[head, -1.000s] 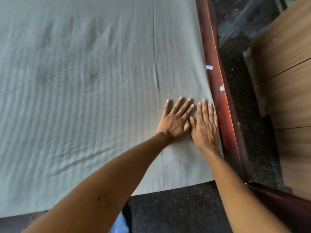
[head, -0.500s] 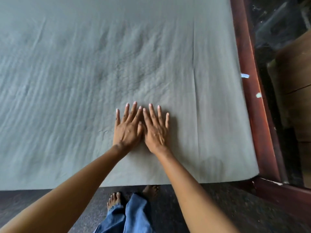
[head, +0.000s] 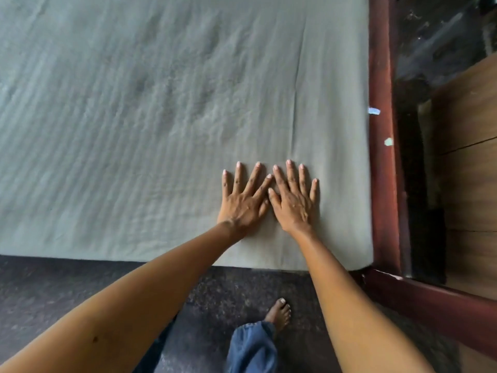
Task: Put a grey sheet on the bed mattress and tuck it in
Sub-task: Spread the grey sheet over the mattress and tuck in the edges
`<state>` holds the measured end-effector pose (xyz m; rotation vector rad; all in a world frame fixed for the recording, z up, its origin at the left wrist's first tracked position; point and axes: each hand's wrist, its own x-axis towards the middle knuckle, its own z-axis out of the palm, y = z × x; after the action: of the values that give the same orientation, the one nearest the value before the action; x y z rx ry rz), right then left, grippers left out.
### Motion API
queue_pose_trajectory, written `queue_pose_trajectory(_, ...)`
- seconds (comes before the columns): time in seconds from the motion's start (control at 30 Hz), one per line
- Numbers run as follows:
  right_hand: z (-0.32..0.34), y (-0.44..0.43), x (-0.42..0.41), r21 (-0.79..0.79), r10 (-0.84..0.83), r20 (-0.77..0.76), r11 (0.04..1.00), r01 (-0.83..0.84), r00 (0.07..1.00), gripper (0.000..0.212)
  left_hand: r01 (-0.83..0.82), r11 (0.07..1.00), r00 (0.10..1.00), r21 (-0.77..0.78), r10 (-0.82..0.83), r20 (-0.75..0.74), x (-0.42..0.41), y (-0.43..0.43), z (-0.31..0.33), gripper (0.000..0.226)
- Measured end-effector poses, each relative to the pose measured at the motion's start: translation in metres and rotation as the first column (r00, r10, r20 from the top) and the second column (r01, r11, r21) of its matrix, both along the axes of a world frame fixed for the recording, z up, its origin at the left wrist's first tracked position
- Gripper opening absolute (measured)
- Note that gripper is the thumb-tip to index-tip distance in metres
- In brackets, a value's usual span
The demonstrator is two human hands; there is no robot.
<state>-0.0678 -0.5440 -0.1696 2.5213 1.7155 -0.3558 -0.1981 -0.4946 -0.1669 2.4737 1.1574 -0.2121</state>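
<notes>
**Grey sheet spread on bed; both hands flat near its right corner**

Head view.
- Pale grey cloth sheet [head: 134, 117], finely wrinkled, with one long crease towards its right side. It lies spread over the bed top and fills most of the frame. Its near edge follows the bed's near side and its right edge meets the rail. Whether it is tucked in cannot be told.
- Left hand [head: 246, 203]: palm down, fingers straight and fanned, pressed on the sheet near the near-right corner.
- Right hand [head: 293, 203]: likewise flat and spread, touching the left hand on the thumb side.
- Dark red wooden bed rail [head: 379, 157], with two pale flecks.
- Brown wood-grain panel [head: 468, 170], beyond the rail.
- Dark speckled floor [head: 53, 278].
- Bare foot [head: 278, 313] and blue trouser leg [head: 251, 348], below the bed's edge.
</notes>
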Motion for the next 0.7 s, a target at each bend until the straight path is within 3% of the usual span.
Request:
queue_pose_trajectory(0.23,0.013,-0.081,0.075,-0.056,-0.131,0.009,0.99,0.131,0.991,0.061,0.095,0.995,0.995,-0.024,-0.096,-0.039,0.089,-0.073,0.018,0.071)
queue_pose_trajectory(0.33,0.03,-0.081,0.08,-0.152,-0.153,-0.015,0.977,0.149,0.988,0.055,0.03,0.997,0.994,-0.068,-0.037,-0.102,0.103,-0.081,0.037,0.058)
queue_pose_trajectory(0.43,0.073,-0.075,0.07,-0.156,-0.218,-0.122,0.968,0.198,0.968,0.058,-0.037,0.998,0.997,-0.055,0.033,-0.067,0.1,-0.073,0.083,0.054)
queue_pose_trajectory(0.57,0.14,-0.065,0.049,0.021,-0.183,-0.26,0.981,0.195,0.948,0.078,-0.053,0.998,0.997,-0.014,0.052,-0.054,0.09,-0.064,0.155,0.052)
queue_pose_trajectory(0.7,0.198,-0.054,0.036,0.301,-0.133,-0.173,0.936,0.181,0.976,0.039,-0.159,0.987,0.987,-0.004,0.159,0.034,0.084,-0.064,0.22,0.048)
